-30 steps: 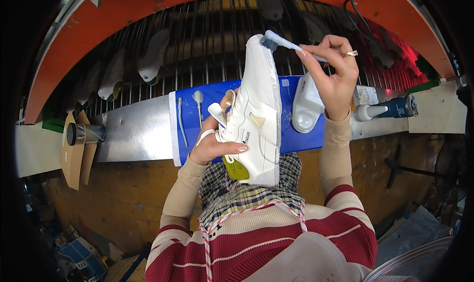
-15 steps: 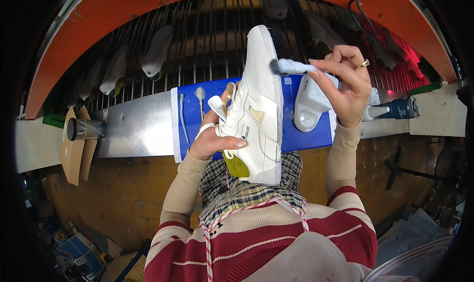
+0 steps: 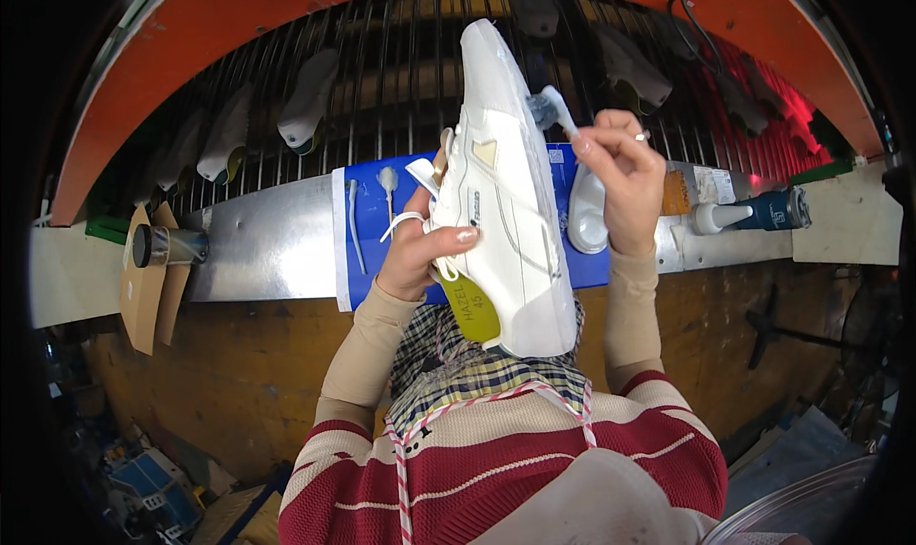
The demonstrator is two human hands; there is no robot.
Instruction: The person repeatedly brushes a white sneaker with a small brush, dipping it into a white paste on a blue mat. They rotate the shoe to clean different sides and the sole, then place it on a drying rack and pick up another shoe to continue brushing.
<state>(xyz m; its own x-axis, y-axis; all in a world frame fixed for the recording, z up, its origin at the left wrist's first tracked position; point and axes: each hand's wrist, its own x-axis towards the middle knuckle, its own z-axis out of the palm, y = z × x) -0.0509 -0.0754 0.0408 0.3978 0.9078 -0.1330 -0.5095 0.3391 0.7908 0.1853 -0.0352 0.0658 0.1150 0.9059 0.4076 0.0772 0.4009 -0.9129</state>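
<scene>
**Inspector:** What is in the hands?

**Onlooker:** The left hand is wrapped round a white shoe, thumb across its side, holding it toe-up above the blue mat. A yellow tag hangs at the heel end. The right hand pinches a small brush, its bristles touching the shoe's edge near the toe.

**Inspector:** Surroundings?

**Onlooker:** A white dish sits on the mat just under the right hand. Two spare brushes lie on the mat's left part. A nozzle bottle lies on its side on the metal bench. Shoe parts rest on the wire rack behind.

**Inspector:** Risks, in your judgement?

**Onlooker:** The shoe is held in the air by one hand only; a slack grip could let it twist, and the brush would smear onto the white side panel. An overloaded brush might drip on the mat or sleeve. The loose lace near the left fingers could catch wet bristles.
</scene>
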